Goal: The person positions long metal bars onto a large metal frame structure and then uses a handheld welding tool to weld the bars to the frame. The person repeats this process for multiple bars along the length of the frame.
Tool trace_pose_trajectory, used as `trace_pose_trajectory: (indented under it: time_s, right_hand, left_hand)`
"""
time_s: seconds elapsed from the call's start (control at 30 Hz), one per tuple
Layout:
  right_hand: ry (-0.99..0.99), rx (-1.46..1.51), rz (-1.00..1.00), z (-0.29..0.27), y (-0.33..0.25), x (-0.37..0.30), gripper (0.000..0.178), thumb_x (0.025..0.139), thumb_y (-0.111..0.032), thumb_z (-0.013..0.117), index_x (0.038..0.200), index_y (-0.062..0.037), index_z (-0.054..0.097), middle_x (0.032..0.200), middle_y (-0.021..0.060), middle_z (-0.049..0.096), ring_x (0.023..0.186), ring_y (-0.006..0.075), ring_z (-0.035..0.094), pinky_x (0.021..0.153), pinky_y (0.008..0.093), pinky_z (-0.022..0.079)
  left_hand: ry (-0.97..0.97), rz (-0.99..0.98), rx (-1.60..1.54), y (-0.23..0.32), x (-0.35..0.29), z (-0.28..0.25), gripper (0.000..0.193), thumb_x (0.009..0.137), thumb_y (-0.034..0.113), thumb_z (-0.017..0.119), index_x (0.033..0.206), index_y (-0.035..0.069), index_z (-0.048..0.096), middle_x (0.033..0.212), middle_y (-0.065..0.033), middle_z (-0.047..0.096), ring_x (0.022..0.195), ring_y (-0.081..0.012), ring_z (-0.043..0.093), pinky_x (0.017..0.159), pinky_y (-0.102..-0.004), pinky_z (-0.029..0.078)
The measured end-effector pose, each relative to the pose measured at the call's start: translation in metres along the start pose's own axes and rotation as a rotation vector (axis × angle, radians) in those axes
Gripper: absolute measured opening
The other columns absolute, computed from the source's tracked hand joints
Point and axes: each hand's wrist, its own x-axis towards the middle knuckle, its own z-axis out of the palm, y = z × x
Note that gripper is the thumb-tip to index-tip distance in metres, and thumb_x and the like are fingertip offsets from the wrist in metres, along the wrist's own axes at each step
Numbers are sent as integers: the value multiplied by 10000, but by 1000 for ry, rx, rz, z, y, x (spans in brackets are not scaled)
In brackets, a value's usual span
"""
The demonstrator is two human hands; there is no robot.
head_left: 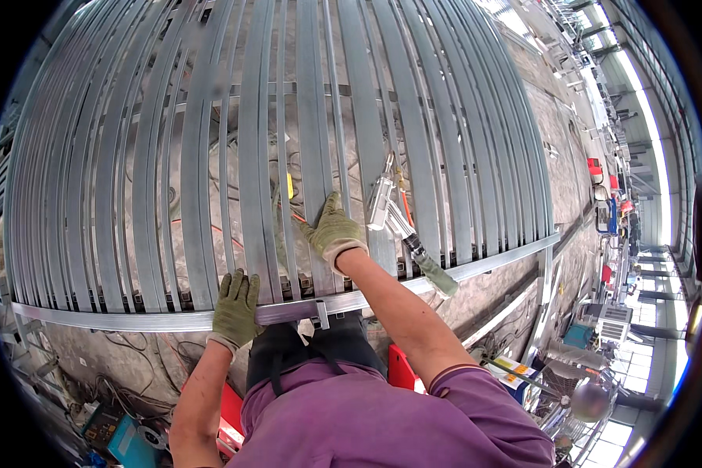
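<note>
My left hand [236, 310], in a green work glove, lies with its fingers stretched over the front rail [148, 320] of a large metal frame. Farther in, my right hand [335, 232], gloved the same way, rests on a grey metal bar [310, 148] with index finger and thumb spread and nothing visible in it. To its right, a silver tool that looks like a welding gun [380, 204] lies across the bars, its thin tip pointing away from me. A wrapped cable runs from it over the front rail. Between my hands a small metal bracket [322, 313] sits at the rail.
Many parallel bars with gaps span the frame; hoses and a yellow object [290, 186] show between them. Cables lie on the floor at lower left near a blue-green machine [121, 437]. Red panels [402, 368] stand beside my legs. Workshop equipment lines the right.
</note>
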Motion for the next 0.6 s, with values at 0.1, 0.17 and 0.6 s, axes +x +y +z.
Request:
trace_pose_trajectory:
  time_s: [0.1, 0.17, 0.6]
  right_hand:
    - [-7, 25, 20, -5, -4, 0, 1170, 964, -594, 671, 1695, 55, 27, 1423, 290, 632, 1182, 394, 717, 986, 480, 579]
    - [-53, 27, 64, -20, -10, -3, 1174, 963, -589, 674, 1693, 59, 22, 1404, 290, 641, 1160, 398, 726, 968, 482, 586]
    - [-23, 233, 35, -35, -18, -24, 1210, 954, -775, 523, 1681, 88, 85, 1285, 327, 706, 1109, 446, 745, 980, 537, 566]
  left_hand:
    - [2, -3, -12, 0, -1, -2, 1231, 656, 483, 873, 1623, -66, 344, 1559, -288, 513, 1586, -442, 308, 1341, -577, 129]
    - [-16, -4, -4, 1, 2, -1, 1231, 659, 486, 872, 1626, -61, 340, 1561, -289, 511, 1589, -442, 302, 1341, -575, 130]
    - [-57, 29, 94, -3, -8, 10, 1207, 746, 593, 828, 1610, -95, 340, 1572, -307, 485, 1545, -496, 347, 1307, -620, 183]
